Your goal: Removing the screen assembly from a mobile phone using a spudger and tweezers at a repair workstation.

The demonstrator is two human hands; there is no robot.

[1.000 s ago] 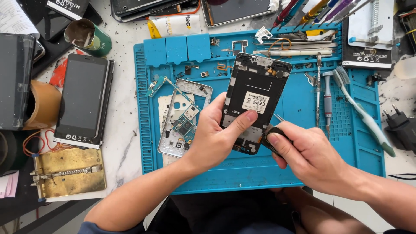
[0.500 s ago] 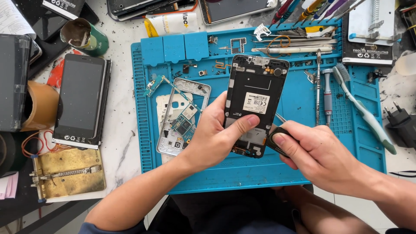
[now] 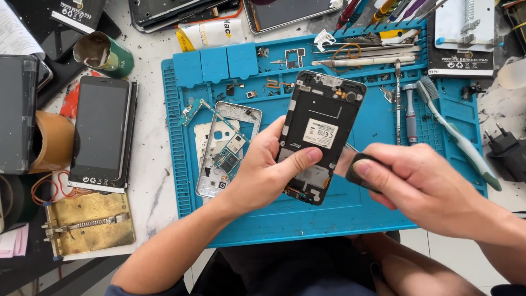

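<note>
Opened black phone body (image 3: 319,131), gripped in our left hand (image 3: 263,170) above the blue mat's (image 3: 339,214) middle; our right hand (image 3: 422,183) pinches a small black tool (image 3: 362,171) at its edge, where a slip risks gouging exposed parts.

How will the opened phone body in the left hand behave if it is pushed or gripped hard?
The opened phone body looks thin and flat, so it is probably light and may flex slightly. Its inner parts are exposed, so it is likely fragile under pressure. The left hand holds it only by the edges, with the thumb across; the smooth frame could slip.
</note>
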